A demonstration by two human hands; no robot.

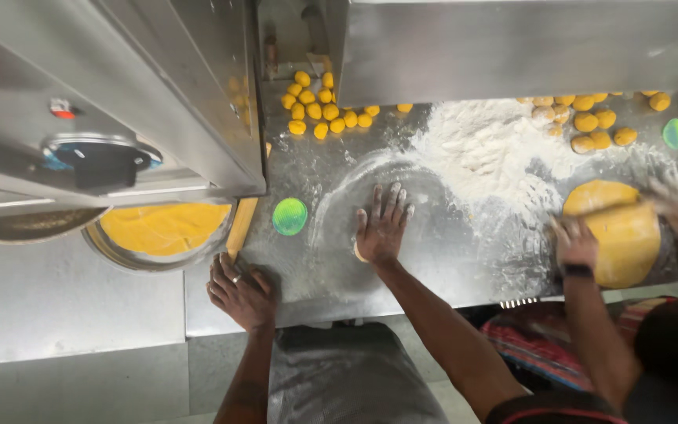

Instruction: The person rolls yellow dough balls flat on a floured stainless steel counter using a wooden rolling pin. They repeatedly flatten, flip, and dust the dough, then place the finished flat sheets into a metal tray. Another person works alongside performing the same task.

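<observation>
Head view: right hand [382,224] lies flat, fingers spread toward 12 o'clock, on dough ball [359,253] peeking at its 7 o'clock; left hand [238,292] rests curled on counter edge [221,314], farther off.

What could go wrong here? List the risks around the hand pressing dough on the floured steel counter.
1. The right hand presses flat on a dough piece that barely shows; on thin flour it may stick to the counter.
2. A co-worker's hands roll a yellow dough sheet close by; elbows could collide.
3. The left hand rests at the counter edge beside the machine tray, where it might get pinched.
</observation>
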